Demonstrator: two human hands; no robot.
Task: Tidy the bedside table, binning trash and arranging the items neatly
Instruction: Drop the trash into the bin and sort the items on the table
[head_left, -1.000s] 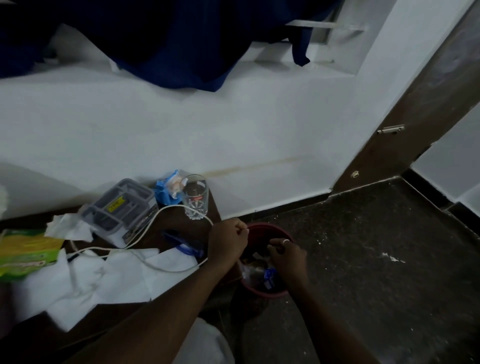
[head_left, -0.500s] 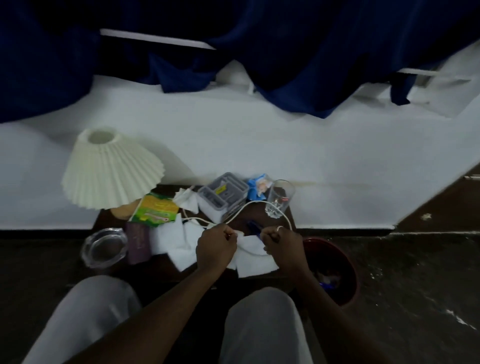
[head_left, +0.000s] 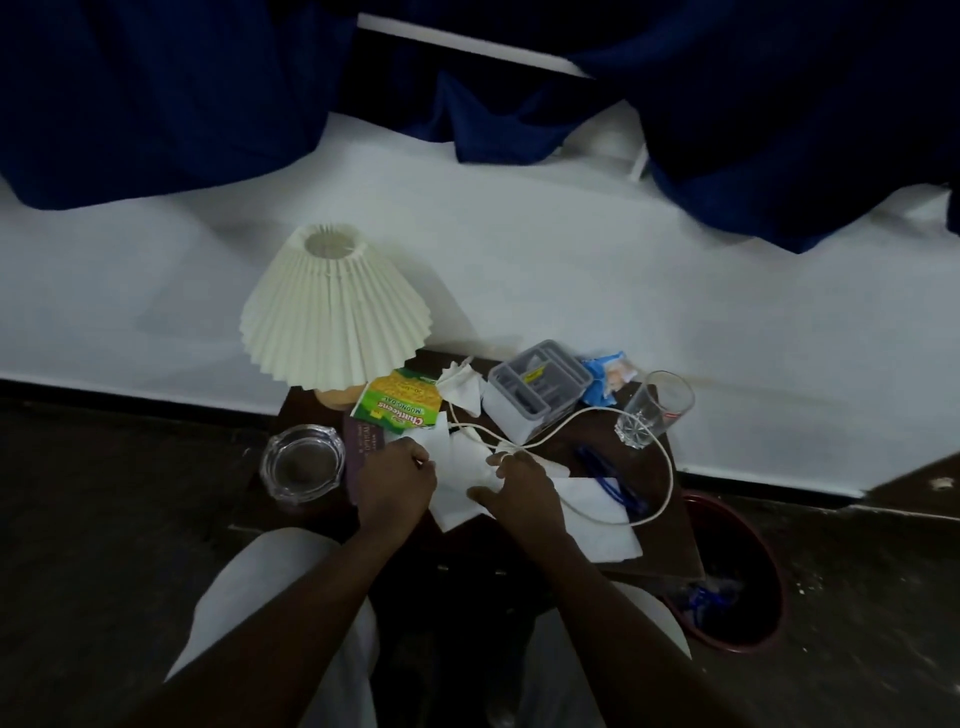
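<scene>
A small dark wooden bedside table (head_left: 667, 543) is cluttered. Flat white tissues (head_left: 592, 525) cover its front. My left hand (head_left: 397, 483) is curled at their left edge, over a maroon booklet (head_left: 363, 441). My right hand (head_left: 519, 486) pinches the middle tissue between fingers and thumb. A white cable (head_left: 660, 441) loops across the top. On the table are a green snack packet (head_left: 400, 408), a crumpled tissue (head_left: 460, 387), a blue wrapper (head_left: 605, 379), a blue pen (head_left: 608, 480) and a drinking glass (head_left: 652, 408). A dark red bin (head_left: 727, 648) holding trash stands on the floor at the right.
A pleated cream lamp (head_left: 332, 312) stands at the table's back left, with a glass ashtray (head_left: 302, 465) in front of it. A grey plastic box (head_left: 537, 384) sits at the back. White wall and blue curtains lie behind. My knees are under the table's front.
Both hands have come out of the bin and moved left onto the tissues on the table. My view has swung left, bringing the lamp and ashtray in.
</scene>
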